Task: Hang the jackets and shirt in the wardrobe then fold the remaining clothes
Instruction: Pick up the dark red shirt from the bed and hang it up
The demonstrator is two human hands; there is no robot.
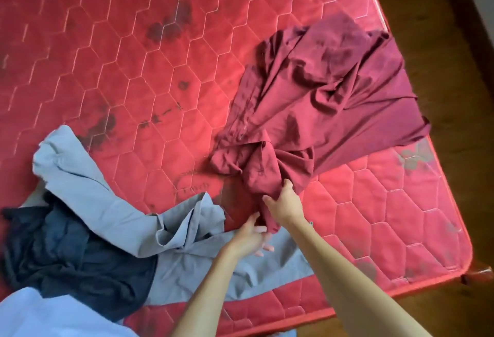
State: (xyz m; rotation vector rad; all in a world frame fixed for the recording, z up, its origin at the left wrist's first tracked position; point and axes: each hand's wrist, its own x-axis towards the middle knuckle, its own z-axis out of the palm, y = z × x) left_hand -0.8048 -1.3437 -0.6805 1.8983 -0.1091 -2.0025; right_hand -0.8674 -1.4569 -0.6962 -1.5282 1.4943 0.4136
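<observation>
**Get a proper hold on the maroon garment before lifting**

The right hand is clenched on a bunched end of the maroon garment, its fingers wrapped round a twist of cloth. The left hand sits just below it, palm turned up under the hanging tail. Its fingers look loosely spread, but I cannot tell whether the thumb actually pinches the cloth. The rest of the garment fans out crumpled across the mattress toward the right edge, and one corner drapes over the side above the floor.

The step in hand reads as pulling this piece out of the spread to sort it. A placket-like line runs down its left side, so I take it for the shirt, bound for the wardrobe.

To do this well:

- Do not haul it up by the fistful, which only tightens the twist.
- Keep the right hand as the anchor and let the left walk along the edge to the collar or a shoulder seam.
- With two matching points held, lift and give one shake so the cloth opens flat and is ready for a hanger.
- Draw it inward first so the overhanging corner does not slide to the floor.

The grey garment lies under the left wrist. The navy garment is heaped on its near end. Lift clear of both so nothing drags along.
</observation>
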